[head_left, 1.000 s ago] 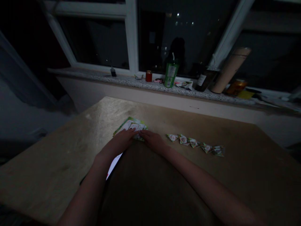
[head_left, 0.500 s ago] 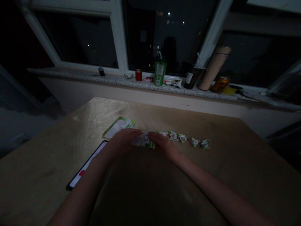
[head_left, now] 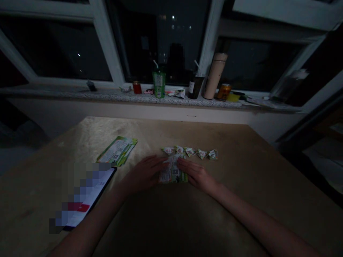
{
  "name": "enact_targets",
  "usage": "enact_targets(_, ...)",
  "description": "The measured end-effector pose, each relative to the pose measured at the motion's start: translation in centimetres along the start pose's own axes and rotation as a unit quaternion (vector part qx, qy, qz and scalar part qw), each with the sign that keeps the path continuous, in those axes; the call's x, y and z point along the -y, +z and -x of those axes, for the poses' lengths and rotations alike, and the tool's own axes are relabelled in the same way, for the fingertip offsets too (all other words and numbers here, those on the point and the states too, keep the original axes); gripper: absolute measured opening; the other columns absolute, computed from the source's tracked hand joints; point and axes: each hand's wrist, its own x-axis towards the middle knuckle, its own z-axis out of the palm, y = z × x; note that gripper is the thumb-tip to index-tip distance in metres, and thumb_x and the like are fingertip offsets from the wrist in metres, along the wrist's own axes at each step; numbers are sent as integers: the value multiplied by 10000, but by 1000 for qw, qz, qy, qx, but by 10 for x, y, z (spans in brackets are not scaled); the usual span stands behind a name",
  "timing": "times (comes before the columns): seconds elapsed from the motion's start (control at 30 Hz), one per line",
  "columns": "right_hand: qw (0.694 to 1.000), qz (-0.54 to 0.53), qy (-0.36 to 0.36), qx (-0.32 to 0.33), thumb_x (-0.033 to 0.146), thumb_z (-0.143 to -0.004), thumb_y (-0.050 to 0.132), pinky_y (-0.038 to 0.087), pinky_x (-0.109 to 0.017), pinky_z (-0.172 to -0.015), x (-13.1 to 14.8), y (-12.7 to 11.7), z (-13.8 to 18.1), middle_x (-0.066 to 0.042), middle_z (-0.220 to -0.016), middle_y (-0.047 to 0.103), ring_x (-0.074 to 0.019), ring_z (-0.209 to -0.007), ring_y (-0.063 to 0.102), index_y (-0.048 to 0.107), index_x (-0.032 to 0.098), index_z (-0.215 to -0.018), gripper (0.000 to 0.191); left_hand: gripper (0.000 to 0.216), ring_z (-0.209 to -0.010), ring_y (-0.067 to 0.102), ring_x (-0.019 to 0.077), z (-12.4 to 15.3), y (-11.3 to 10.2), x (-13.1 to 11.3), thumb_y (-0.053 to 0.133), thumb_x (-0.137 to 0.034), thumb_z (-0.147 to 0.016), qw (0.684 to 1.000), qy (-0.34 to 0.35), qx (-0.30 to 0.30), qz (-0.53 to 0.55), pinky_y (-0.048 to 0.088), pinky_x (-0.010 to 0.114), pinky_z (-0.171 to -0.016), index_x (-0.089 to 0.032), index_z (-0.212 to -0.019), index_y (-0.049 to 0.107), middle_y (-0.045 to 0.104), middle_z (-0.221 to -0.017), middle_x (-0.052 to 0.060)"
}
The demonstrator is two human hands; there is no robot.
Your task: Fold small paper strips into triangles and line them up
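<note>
A green-and-white printed paper sheet (head_left: 173, 174) lies on the table between my hands. My left hand (head_left: 147, 172) rests at its left edge, fingers stretched out and lying flat. From the other side, the outstretched fingers of my right hand (head_left: 199, 175) lie over its upper right part. Just behind the sheet runs a row of several small folded paper triangles (head_left: 190, 152) in the same print. Farther left are more green printed sheets (head_left: 118, 151), overlapping each other. Dim light hides the fine detail at my fingertips.
A lit phone (head_left: 91, 200) lies left of my left forearm, partly pixelated. On the granite windowsill (head_left: 107, 95) stand a red jar (head_left: 137, 87), a green cup with a straw (head_left: 159, 84), a dark cup (head_left: 195, 86), a tall beige bottle (head_left: 215, 76) and an orange can (head_left: 224, 92).
The view has turned right. My hands and the sheet have come closer to me and rightward along the table, uncovering the left end of the triangle row.
</note>
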Motion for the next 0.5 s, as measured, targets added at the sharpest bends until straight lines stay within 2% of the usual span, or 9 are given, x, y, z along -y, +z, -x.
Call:
enact_targets(0.2, 999, -7, 35, 36, 75, -873, 400, 412, -388, -1052, 3, -10, 27, -143, -1317, 539, -191, -1305, 409, 542, 141, -1244, 403, 637, -1358, 290, 218, -11, 11, -18, 508, -197, -822, 997, 34, 64, 26, 177, 411, -1127, -226, -1423, 296, 311, -1497, 60)
enact_targets(0.4, 996, 8, 47, 69, 61, -843, 425, 408, -366, -1051, 6, -15, 47, -120, -1314, 548, -187, -1295, 424, 558, 140, -1230, 417, 696, -1393, 193, 268, -14, 22, -35, 514, -409, -875, 992, 47, 108, 43, 138, 455, -1133, -231, -1469, 198, 235, -1524, 82)
enact_targets(0.5, 993, 33, 54, 97, 93, -837, 475, 324, -428, -1097, 13, -20, 52, -96, -1300, 565, -206, -1284, 436, 568, 176, -1225, 408, 736, -1398, 168, 278, -11, 26, -40, 511, -447, -878, 990, 62, 117, 53, 135, 466, -1133, -240, -1483, 147, 201, -1533, 80)
